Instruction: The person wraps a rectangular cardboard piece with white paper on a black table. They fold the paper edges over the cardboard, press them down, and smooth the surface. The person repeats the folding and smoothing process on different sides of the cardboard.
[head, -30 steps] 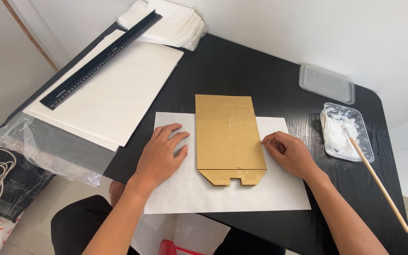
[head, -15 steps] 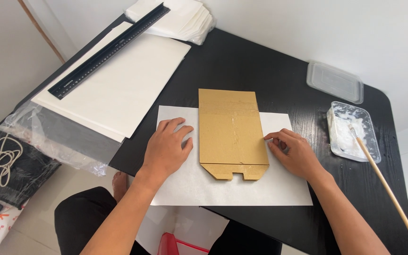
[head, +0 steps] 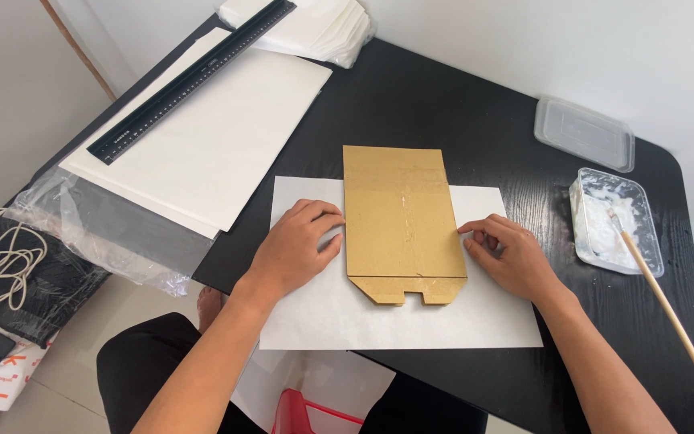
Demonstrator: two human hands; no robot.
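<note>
Sitting flat near the front edge of the black desk (head: 475,112), the brown cardboard piece (head: 399,217) is laid on a white paper sheet (head: 411,321), with its tabbed end pointing toward the front. It looks thin, light and fairly stiff, probably creased along the fold near the tabs, so it's likely best pinched at the long side edges rather than the flimsy tabs. Sliding on the smooth paper seems easy, so it's being kept in place from both sides.

The left hand (head: 295,249) is pressed flat on the paper with fingertips touching the card's left edge; nothing is gripped, fingers loosely spread. The right hand (head: 508,253) is curled at the right edge, fingertips on the card, nothing held either.

Toward the right edge of the desk, a clear plastic tub (head: 614,219) with white paste smeared inside is parked, and a wooden stick (head: 660,301) is left leaning in it. Its clear lid (head: 584,133) is set just behind it. Over by the left edge, a big white board (head: 210,145) with a black ruler (head: 190,80) across it is stacked.
</note>
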